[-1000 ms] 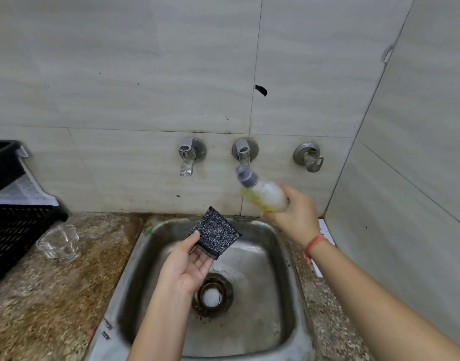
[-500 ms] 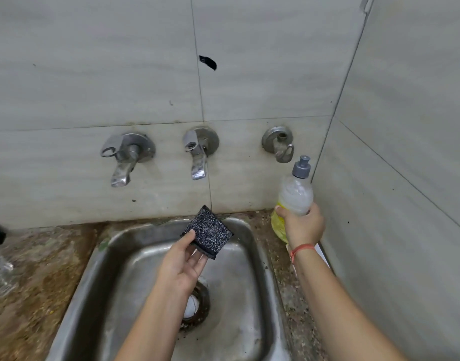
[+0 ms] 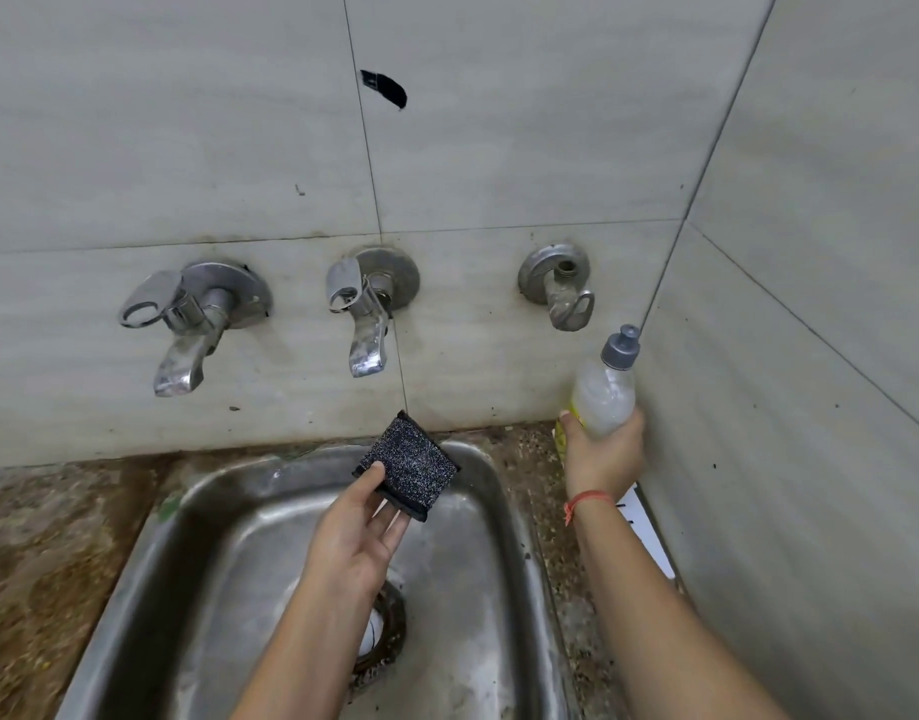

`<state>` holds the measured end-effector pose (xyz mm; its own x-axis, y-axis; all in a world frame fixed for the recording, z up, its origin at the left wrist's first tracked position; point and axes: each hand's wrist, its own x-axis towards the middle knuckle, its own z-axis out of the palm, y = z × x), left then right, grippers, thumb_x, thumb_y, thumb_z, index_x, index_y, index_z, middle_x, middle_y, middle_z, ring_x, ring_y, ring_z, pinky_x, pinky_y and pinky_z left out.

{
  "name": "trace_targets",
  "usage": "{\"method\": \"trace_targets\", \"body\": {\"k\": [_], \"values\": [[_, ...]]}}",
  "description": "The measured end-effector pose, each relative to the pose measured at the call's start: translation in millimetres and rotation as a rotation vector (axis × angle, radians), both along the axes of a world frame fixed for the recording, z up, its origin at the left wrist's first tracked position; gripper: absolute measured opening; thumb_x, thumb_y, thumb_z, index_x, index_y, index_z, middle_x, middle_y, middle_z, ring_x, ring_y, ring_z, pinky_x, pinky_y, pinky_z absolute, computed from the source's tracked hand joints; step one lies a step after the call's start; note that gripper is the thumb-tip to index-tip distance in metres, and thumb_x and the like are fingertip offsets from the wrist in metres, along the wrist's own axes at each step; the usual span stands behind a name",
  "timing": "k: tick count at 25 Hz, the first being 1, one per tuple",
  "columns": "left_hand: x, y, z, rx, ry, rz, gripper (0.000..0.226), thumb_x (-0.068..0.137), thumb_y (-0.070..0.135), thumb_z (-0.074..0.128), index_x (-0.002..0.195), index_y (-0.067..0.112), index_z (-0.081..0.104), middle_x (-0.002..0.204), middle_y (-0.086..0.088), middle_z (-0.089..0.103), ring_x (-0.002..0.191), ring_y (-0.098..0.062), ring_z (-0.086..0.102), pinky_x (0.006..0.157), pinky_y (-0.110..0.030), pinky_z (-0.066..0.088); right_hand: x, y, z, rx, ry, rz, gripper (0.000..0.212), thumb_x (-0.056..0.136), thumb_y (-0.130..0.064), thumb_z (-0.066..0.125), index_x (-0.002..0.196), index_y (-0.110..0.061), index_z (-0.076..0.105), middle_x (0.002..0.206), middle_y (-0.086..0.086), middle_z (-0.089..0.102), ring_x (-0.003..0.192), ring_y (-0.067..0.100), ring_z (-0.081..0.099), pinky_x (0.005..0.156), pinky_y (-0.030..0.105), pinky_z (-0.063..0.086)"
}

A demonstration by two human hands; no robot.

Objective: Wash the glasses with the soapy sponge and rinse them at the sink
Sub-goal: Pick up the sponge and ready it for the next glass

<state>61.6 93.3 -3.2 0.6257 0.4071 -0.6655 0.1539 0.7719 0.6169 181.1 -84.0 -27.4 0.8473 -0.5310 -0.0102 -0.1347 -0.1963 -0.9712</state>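
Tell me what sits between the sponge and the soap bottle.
In the head view, only the sink rim and a strip of speckled counter lie between the sponge in the left hand and the soap bottle in the right hand.

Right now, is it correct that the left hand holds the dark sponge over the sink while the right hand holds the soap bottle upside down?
Not quite: the head view shows the right hand holding the soap bottle upright, cap on top. The left hand does hold the dark sponge over the sink.
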Motion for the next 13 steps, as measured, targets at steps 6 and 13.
{"method": "trace_targets", "body": {"k": [6,13], "values": [[-15.8,-4.1,10.0,-0.015,-0.025,-0.017,0.005,0.093,0.013,0.057,0.088,0.013,0.058,0.082,-0.004,0.065,0.077,-0.017,0.061,0.065,-0.029,0.056,-28.7,-2.6,6.7,0.084,0.081,0.010,0.058,0.075,-0.012,0.077,0.126,-0.012,0.050,0.110,-0.002,0.060,0.092,0.017,0.056,0.075,0.023,0.037],[-59.2,-5.2,37.0,0.081,0.007,-0.178,0.005,0.091,0.015,0.059,0.088,0.014,0.056,0.080,-0.004,0.061,0.070,-0.017,0.058,0.051,-0.024,0.054,-105.0,39.5,29.4,0.305,0.101,0.480,0.006,0.087,-0.013,0.065,0.085,-0.018,0.065,0.083,0.001,0.069,0.083,0.018,0.066,0.078,0.027,0.054]]}}
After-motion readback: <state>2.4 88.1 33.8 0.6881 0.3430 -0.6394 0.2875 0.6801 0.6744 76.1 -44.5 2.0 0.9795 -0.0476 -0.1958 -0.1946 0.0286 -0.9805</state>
